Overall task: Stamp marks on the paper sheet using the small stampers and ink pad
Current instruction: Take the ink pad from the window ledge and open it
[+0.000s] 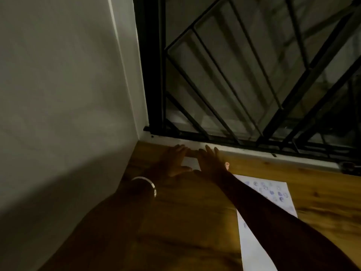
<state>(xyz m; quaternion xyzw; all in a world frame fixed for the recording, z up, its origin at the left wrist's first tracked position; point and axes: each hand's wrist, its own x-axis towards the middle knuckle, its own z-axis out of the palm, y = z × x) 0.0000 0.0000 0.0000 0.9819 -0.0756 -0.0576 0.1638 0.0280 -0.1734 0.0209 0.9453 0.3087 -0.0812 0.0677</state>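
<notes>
Both my hands reach to the far corner of a wooden table (312, 184). My left hand (172, 161) and my right hand (211, 163) lie side by side with fingers stretched over a small whitish object (190, 163), mostly hidden between them. Whether they grip it I cannot make out in the dim light. A white paper sheet (273, 192) with several blue stamp marks lies to the right, partly under my right forearm. A small round pinkish thing (226, 164), perhaps a stamper, stands just right of my right hand.
A white wall (58, 94) closes the left side. A window with a black metal grille (254, 75) and a white sill (254, 151) runs along the table's far edge. A bangle (150, 184) circles my left wrist.
</notes>
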